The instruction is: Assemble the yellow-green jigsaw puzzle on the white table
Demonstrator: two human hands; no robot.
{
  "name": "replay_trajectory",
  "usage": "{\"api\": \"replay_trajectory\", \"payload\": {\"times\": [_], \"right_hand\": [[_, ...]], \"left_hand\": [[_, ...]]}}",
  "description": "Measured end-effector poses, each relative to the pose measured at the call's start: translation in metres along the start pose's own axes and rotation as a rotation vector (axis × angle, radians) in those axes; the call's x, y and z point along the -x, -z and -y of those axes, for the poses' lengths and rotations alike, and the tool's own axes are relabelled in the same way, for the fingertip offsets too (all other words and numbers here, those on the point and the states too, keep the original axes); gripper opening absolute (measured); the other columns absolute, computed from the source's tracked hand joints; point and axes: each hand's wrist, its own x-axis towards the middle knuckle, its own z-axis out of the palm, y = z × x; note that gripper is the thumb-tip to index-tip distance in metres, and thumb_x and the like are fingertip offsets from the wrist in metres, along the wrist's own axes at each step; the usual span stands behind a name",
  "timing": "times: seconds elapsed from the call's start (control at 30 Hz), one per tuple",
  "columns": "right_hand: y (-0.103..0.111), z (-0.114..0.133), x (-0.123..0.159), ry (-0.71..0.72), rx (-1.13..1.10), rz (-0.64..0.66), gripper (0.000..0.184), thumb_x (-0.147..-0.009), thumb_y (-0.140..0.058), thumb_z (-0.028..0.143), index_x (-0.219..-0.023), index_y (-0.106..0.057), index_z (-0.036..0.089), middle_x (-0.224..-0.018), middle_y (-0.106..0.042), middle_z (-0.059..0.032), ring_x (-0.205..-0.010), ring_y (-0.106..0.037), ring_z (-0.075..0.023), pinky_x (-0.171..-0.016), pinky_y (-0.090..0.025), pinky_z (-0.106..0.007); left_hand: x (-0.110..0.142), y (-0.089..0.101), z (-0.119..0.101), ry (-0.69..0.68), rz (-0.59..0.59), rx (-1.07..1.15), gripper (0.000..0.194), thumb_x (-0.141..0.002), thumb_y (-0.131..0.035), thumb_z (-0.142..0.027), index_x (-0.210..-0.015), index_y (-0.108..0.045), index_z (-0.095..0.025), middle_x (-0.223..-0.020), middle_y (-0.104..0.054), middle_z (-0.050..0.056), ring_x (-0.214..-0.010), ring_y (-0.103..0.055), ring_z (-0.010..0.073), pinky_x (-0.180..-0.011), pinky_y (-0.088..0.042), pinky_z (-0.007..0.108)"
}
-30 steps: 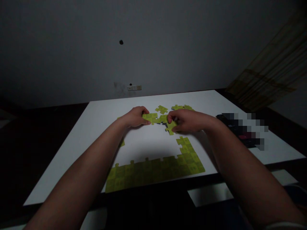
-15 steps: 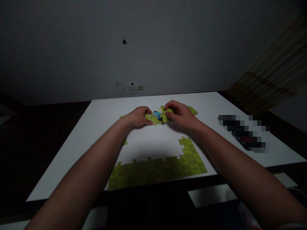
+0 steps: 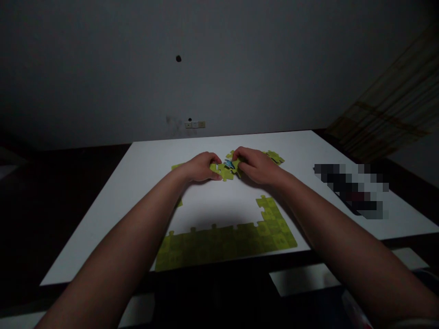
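My left hand (image 3: 203,167) has its thumb and fingers closed on the left end of a cluster of green puzzle pieces (image 3: 224,172) above the middle of the table. My right hand (image 3: 255,165) pinches a green puzzle piece (image 3: 236,167) at the right side of that cluster. A blue-printed piece (image 3: 229,163) shows between the hands, partly hidden by the right fingers. Nearer to me lies a joined green puzzle border (image 3: 219,244), running along the front and up the right side. Part of its left side is hidden by my left arm.
Loose green puzzle pieces (image 3: 274,156) lie in a pile beyond my right hand. A dark, blurred-out object (image 3: 350,189) rests on the right of the white table (image 3: 116,196). Behind the table stands a grey wall with sockets (image 3: 195,124).
The piece in my right hand has tilted and turned, and my right fingers now cover more of it. Less of the blue print shows. My left hand has barely moved.
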Motion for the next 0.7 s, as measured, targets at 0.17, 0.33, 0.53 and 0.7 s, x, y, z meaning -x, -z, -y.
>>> {"api": "replay_trajectory", "payload": {"times": [0.17, 0.33, 0.53, 0.7], "right_hand": [[0.0, -0.004, 0.002, -0.035, -0.144, -0.055, 0.024, -0.091, -0.058, 0.022, -0.111, -0.071, 0.027, -0.114, -0.082, -0.0076, -0.105, -0.072, -0.031, -0.094, -0.054, -0.041], [-0.021, 0.002, -0.009, 0.024, -0.208, 0.006, 0.028, -0.095, -0.053, 0.025, -0.118, -0.069, 0.026, -0.12, -0.08, -0.0095, -0.108, -0.07, -0.0304, -0.098, -0.054, -0.042], [-0.022, -0.002, -0.008, 0.005, -0.053, -0.007, 0.025, -0.097, -0.051, 0.024, -0.116, -0.068, 0.025, -0.113, -0.078, -0.011, -0.098, -0.068, -0.0304, -0.09, -0.05, -0.042], [-0.007, -0.01, -0.001, -0.116, -0.079, 0.011, 0.024, -0.096, -0.057, 0.024, -0.115, -0.071, 0.026, -0.111, -0.081, -0.0093, -0.093, -0.069, -0.0281, -0.086, -0.051, -0.041]], "left_hand": [[0.0, -0.001, 0.002, -0.033, -0.011, 0.005, 0.053, -0.07, -0.094, -0.031, -0.12, -0.078, -0.023, -0.123, -0.08, 0.01, -0.11, -0.073, 0.029, -0.102, -0.057, 0.041], [-0.001, -0.002, 0.004, -0.131, -0.014, 0.03, 0.058, -0.071, -0.094, -0.034, -0.124, -0.075, -0.023, -0.125, -0.077, 0.009, -0.111, -0.071, 0.0291, -0.103, -0.056, 0.042], [-0.003, -0.001, 0.008, -0.095, 0.012, 0.013, 0.058, -0.07, -0.094, -0.038, -0.121, -0.075, -0.02, -0.12, -0.076, 0.01, -0.106, -0.072, 0.029, -0.099, -0.056, 0.042], [-0.002, -0.002, 0.01, -0.048, 0.02, 0.014, 0.058, -0.071, -0.093, -0.04, -0.122, -0.075, -0.02, -0.113, -0.077, 0.01, -0.102, -0.071, 0.0283, -0.092, -0.055, 0.04]]}}
